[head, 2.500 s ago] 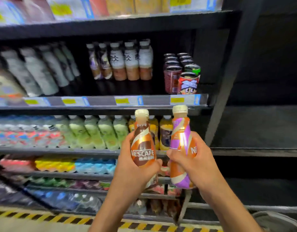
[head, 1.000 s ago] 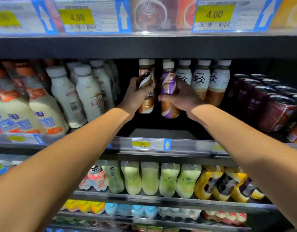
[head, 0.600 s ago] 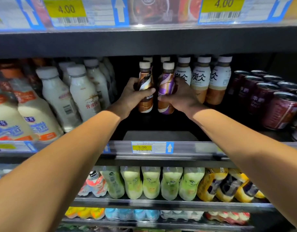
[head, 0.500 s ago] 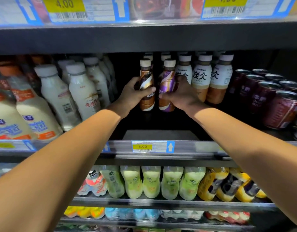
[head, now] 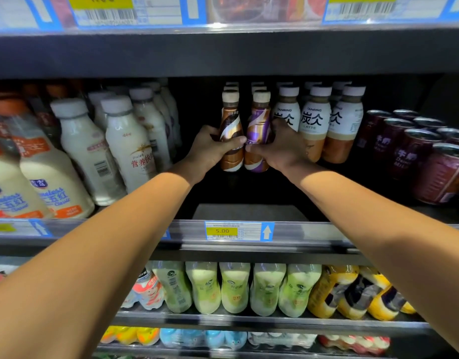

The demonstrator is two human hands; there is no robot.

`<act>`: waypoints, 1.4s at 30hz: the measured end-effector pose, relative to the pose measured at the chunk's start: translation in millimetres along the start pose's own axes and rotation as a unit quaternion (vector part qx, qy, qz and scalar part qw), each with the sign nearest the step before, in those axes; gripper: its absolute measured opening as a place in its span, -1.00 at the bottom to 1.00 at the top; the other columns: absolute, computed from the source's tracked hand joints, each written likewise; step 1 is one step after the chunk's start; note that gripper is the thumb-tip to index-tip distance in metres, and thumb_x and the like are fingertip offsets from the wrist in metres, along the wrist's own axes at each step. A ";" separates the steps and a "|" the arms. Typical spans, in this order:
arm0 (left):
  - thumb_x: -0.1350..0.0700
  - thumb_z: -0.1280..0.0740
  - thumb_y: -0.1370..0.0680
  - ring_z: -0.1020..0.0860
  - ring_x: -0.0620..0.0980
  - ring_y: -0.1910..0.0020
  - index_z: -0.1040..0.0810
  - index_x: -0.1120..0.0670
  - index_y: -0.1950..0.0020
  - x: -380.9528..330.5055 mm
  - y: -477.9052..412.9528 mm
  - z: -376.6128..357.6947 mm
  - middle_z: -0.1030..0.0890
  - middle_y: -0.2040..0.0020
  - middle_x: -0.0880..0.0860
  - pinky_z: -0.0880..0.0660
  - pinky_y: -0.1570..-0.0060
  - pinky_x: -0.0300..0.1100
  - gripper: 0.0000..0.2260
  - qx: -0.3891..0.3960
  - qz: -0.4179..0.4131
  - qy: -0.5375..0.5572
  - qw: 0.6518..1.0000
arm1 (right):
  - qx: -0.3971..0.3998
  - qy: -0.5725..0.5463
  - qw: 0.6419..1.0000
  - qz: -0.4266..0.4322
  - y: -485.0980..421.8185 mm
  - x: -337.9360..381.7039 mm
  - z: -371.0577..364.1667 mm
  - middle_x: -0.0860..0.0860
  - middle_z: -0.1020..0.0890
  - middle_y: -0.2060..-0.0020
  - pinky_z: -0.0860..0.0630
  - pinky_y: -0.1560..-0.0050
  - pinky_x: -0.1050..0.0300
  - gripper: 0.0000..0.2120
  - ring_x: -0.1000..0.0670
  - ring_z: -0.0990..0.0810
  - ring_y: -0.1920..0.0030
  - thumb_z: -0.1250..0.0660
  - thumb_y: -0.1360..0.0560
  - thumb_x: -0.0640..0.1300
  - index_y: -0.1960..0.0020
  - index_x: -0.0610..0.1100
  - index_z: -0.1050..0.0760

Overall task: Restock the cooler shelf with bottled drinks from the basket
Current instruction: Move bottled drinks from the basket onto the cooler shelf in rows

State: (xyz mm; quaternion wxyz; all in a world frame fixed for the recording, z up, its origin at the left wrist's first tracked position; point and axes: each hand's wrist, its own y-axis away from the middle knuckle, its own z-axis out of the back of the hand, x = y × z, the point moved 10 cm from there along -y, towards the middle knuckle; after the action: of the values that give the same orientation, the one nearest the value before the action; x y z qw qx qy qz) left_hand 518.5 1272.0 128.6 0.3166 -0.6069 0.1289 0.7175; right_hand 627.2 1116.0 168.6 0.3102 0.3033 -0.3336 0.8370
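Two bottles stand side by side at the front of their lanes: the brown bottle wrapped by the left hand, the purple bottle by the right hand, thumbs crossing the labels and nearly meeting between them. Both look settled on the cooler shelf, though the bases sit in shadow, so I can't be sure. Each stands upright, long axis vertical, cap up, label toward the aisle. More caps of the same kind line up behind the fingers. Just beyond the right knuckles are the latte bottles. Letting go remains; the basket is out of sight, so what is left is unclear.
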 end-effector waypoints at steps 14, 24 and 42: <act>-0.08 -0.57 -0.36 -0.60 -0.02 -0.07 -0.43 0.11 -0.23 -6.4 10.3 0.4 -0.60 -0.11 0.05 -0.54 -0.10 -0.10 -0.43 -0.005 0.029 -0.026 0.999 | -0.014 0.026 0.999 -0.032 -4.0 -10.5 -4.6 -0.03 -0.63 -0.13 -0.50 -0.03 0.12 -0.42 -0.06 -0.59 -0.14 -0.58 -0.31 0.09 -0.23 -0.07 -0.47; -0.10 -0.26 -0.61 -0.54 0.10 -0.18 -0.51 0.14 -0.19 -53.6 50.3 33.1 -0.59 -0.16 0.07 -0.32 0.05 -0.20 -0.66 -0.106 -0.008 -0.238 0.965 | 0.089 0.182 0.979 0.015 23.6 1.7 14.1 -0.05 -0.65 -0.01 -0.43 0.06 0.16 -0.71 -0.13 -0.60 -0.08 -0.29 -0.56 0.08 -0.12 -0.09 -0.60; 0.05 -0.28 -0.51 -0.49 0.05 0.27 -0.48 0.04 0.25 -126.4 327.3 -190.3 -0.50 0.33 -0.02 -0.44 0.27 0.01 -0.85 0.222 -0.447 -0.257 0.827 | -0.026 0.532 0.842 -0.083 332.4 -79.1 210.7 -0.05 -0.50 0.40 -0.29 0.35 0.05 -0.83 -0.19 -0.50 0.39 -0.35 -0.46 -0.14 0.31 -0.07 -0.47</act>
State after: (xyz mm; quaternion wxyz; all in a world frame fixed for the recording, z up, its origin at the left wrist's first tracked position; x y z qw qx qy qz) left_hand 476.8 875.2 140.0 0.7510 -0.3049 -0.0868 0.5793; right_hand 500.0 739.2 114.0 0.5163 -0.1698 -0.1130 0.8317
